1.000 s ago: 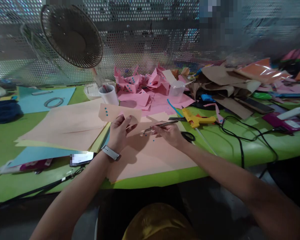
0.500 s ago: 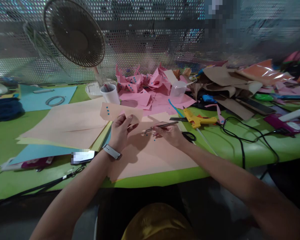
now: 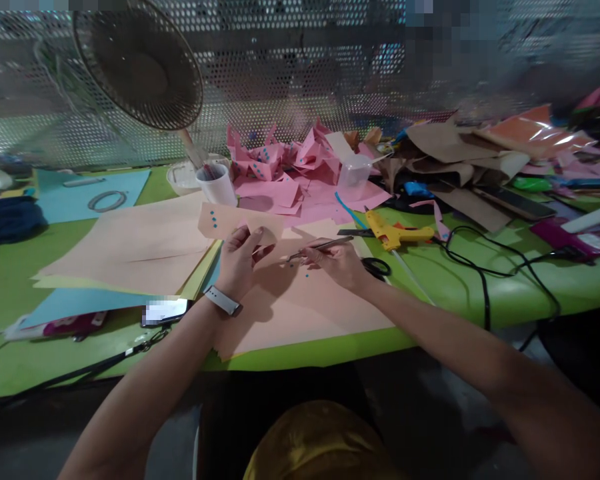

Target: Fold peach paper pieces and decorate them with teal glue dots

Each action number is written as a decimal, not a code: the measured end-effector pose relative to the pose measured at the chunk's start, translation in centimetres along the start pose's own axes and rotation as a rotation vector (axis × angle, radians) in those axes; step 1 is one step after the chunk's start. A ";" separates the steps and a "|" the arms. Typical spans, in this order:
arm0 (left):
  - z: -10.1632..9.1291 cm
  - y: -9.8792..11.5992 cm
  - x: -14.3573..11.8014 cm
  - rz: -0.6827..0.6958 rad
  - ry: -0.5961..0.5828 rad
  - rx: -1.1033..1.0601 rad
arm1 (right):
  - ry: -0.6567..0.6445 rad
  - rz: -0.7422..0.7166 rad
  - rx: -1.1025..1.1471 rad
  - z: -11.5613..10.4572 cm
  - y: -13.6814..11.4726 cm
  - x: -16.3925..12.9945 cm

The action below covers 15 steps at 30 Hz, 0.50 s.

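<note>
Fan shifted left; green table apparently unmoved

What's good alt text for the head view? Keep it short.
A person's left hand holds a peach paper piece with blue dots, while the right hand holds tweezers over a peach sheet on a green table. Pink paper scraps, a yellow glue gun, a white cup and a fan lie beyond.
</note>
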<state>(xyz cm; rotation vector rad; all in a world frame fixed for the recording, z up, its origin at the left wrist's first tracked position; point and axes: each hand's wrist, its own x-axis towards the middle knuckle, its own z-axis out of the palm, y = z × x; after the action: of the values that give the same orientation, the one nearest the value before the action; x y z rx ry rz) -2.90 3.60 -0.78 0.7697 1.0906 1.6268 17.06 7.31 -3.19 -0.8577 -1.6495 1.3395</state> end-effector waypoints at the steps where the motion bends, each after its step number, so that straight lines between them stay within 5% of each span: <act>1: 0.0 0.0 0.0 -0.001 -0.003 0.000 | 0.005 0.007 0.002 0.0 0.0 0.0; 7: 0.1 0.1 -0.1 -0.001 -0.005 -0.002 | 0.020 -0.009 -0.032 -0.1 -0.7 -0.2; 15: 1.0 0.1 -1.6 -0.063 -0.088 -0.028 | 0.233 -0.333 -0.053 -0.7 -3.3 -0.8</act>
<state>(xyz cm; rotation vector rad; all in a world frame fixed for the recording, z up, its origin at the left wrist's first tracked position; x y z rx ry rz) -1.56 2.34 -0.22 0.7739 1.0179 1.5386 17.98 6.23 -0.05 -0.7024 -1.5679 0.9346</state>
